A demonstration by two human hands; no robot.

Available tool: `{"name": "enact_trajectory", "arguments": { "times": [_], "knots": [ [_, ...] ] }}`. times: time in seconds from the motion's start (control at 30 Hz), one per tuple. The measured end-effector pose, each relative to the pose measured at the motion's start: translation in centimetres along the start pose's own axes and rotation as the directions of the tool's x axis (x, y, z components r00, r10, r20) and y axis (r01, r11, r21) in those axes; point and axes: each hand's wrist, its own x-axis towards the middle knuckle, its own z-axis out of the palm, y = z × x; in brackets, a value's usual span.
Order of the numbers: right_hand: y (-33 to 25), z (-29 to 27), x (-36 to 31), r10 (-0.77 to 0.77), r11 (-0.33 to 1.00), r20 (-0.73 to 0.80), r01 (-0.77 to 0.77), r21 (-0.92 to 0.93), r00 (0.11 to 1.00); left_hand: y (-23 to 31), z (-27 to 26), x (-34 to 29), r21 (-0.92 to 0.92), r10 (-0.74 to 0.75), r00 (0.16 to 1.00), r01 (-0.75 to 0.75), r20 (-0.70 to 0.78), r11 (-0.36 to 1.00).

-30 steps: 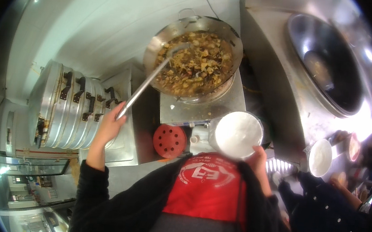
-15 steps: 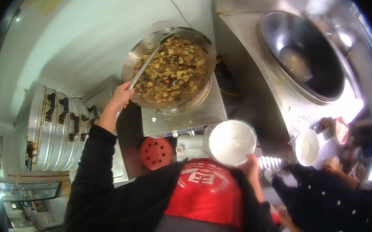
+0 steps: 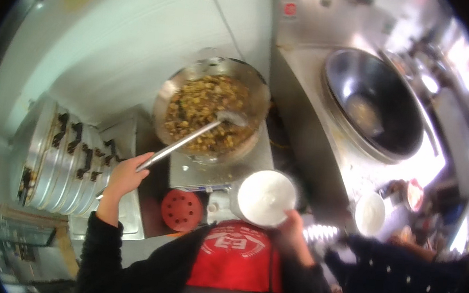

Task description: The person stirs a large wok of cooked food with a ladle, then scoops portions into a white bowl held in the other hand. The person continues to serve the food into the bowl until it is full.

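— Where do we find the long-handled ladle [image 3: 187, 140]?

— We see it slanting up and rightward from the left hand [image 3: 124, 176], its head over the right part of the chopped food [image 3: 205, 101] in the wide metal pan [image 3: 166, 96]. Whether the head touches the food, we cannot tell.

— And the left hand's grip?

— We see it clamped on the handle; some of the handle sticks out behind the hand.

— What about the right hand [image 3: 294, 231]?

— It is blurred, but we make out its grip closed on the lower right edge of the white container [image 3: 266, 196], just beyond the red apron [image 3: 234, 268]. The container's round opening faces us, near the metal stove [image 3: 215, 175] under the pan.

— What else do we have around?

— On our left, a stack of metal steamers [image 3: 66, 167]; between it and the container, a round red piece with holes [image 3: 182, 210]. On our right, a large black wok [image 3: 388, 107] on a steel range [image 3: 308, 88], and a white bowl [image 3: 370, 213] near a co-worker in dark clothing [image 3: 394, 280].
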Motion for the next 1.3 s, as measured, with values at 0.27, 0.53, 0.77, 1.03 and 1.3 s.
{"name": "enact_trajectory", "arguments": {
  "times": [0.27,0.53,0.77,1.03,1.3],
  "knots": [
    [0.9,-0.1,-0.2,0.045,0.998,0.006,-0.045,0.033,0.999,-4.3,-5.7,-8.9,-0.19,0.02,0.996,-0.037,-0.09,0.981],
    [0.7,-0.2,-0.5,0.053,0.995,0.053,-0.048,-0.086,0.997,-2.5,-7.8,-11.6,-0.372,-0.067,0.957,0.174,0.282,0.912],
    [0.9,0.7,-1.5,-0.039,0.999,-0.007,0.039,-0.011,0.999,-4.3,-4.1,-7.3,-0.233,-0.168,0.951,0.23,0.258,0.945],
    [1.1,-0.7,-1.4,-0.065,0.993,-0.03,0.068,0.101,0.997,-3.7,3.4,0.9,0.007,-0.043,0.999,0.043,-0.008,0.999],
    [0.9,-0.7,-1.8,-0.037,0.997,-0.03,0.04,0.073,0.999,-2.7,7.4,7.7,0.202,-0.037,0.976,0.082,-0.216,0.976]
  ]
}}
